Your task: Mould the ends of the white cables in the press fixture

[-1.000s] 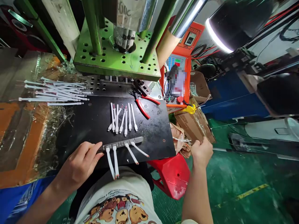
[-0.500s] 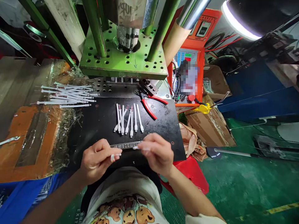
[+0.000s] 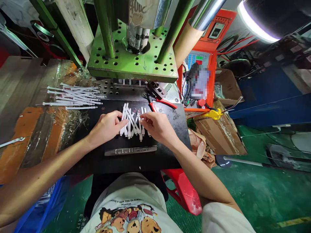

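Observation:
A small bunch of short white cable pieces point(image 3: 130, 124) with connector ends lies on the black work surface, some crossing others. My left hand point(image 3: 108, 127) is at the left side of the bunch, thumb and forefinger apart, their tips touching the outer pieces. From the right, my right hand point(image 3: 157, 127) reaches the bunch with curled fingers, thumb and forefinger slightly apart at the nearest pieces. Its other fingers are partly hidden. Nearer my body lies a slotted metal bar point(image 3: 131, 150), touched by neither hand.
Red-handled cutters point(image 3: 166, 103) lie behind my right hand. A larger pile of white cables point(image 3: 74, 96) is at the left. The green press plate point(image 3: 132, 69) overhangs the back. An orange control box point(image 3: 211, 64) stands right, above a cardboard box point(image 3: 218, 132).
Both hands have moved forward from above the metal bar to the cable bunch. More white pieces now lie crosswise there, and the small pieces held earlier no longer show in my fingers.

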The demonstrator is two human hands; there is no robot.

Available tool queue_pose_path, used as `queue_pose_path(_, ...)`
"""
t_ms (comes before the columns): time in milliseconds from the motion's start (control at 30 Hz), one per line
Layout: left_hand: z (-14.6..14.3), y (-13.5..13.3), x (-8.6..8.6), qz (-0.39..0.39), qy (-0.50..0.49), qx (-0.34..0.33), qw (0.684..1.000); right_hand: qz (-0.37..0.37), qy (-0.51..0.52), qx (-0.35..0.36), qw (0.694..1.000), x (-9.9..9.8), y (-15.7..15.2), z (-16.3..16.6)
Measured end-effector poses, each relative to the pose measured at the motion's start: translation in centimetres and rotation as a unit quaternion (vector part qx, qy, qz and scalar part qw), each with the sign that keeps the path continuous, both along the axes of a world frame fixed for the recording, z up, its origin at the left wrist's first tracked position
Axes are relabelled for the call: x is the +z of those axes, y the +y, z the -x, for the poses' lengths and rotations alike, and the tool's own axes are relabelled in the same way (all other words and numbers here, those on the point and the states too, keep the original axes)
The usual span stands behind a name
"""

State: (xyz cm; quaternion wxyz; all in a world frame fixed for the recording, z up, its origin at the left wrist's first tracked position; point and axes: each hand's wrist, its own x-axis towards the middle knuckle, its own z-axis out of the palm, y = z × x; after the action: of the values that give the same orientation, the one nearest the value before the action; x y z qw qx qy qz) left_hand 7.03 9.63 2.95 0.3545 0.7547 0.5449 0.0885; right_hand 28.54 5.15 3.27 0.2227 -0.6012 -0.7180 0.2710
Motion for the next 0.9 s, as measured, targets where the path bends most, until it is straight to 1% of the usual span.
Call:
queue_pose_path(100, 0.4, -0.6, 0.5, -0.034, 0.041, -0.003, 0.999, -0.041, -0.074, 0.016, 0.996, -0.3, -2.1, -1.5)
queue_pose_path(233, 1.3, -1.2, 0.8, -0.022, 0.046, -0.029, 0.998, -0.078, -0.122, 0.069, 0.987, -0.8, -3.7, -1.9)
queue_pose_path(367, 1.7, -1.5, 0.5, -0.033, 0.042, -0.059, 0.997, -0.078, -0.163, 0.103, 0.978, -0.6, -3.8, -0.9)
queue_pose_path(467, 1.7, -1.6, 0.3, -0.025, 0.034, -0.060, 0.997, -0.059, -0.189, 0.134, 0.971, -0.4, -3.5, -0.7)
queue_pose_path(567, 1.5, -1.6, 0.3, -0.011, 0.027, -0.061, 0.998, -0.051, -0.203, 0.147, 0.967, -0.4, -3.4, -0.8)
queue_pose_path(667, 1.4, -1.6, 0.3, -0.001, 0.020, -0.058, 0.998, -0.066, -0.218, 0.157, 0.961, -0.4, -3.5, -0.9)
queue_pose_path(833, 1.5, -1.7, 0.0, 0.007, 0.008, -0.057, 0.998, -0.118, -0.267, 0.184, 0.939, -0.6, -3.7, -0.9)
queue_pose_path(900, 1.5, -1.7, -0.1, 0.005, 0.005, -0.058, 0.998, -0.142, -0.255, 0.176, 0.940, -0.9, -3.7, -1.2)
